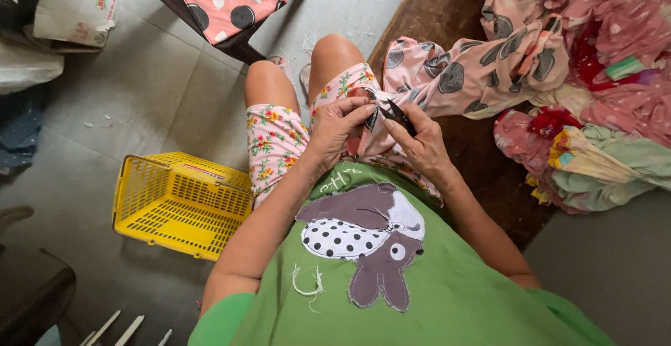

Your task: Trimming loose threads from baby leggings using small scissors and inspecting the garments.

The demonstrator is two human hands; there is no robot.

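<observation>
Head view: both hands (381, 133) pinch pink fabric (447, 73).

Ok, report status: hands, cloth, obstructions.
Left hand pinching pink cloth on lap. Right hand holding small black snips at the cloth. Nothing blocking; yellow basket beside the left leg.

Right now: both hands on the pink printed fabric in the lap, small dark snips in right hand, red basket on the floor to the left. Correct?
One thing is off: the basket is yellow, not red, as the head view shows. The rest holds: left hand and right hand work the pink printed fabric, snips in the right.
</observation>
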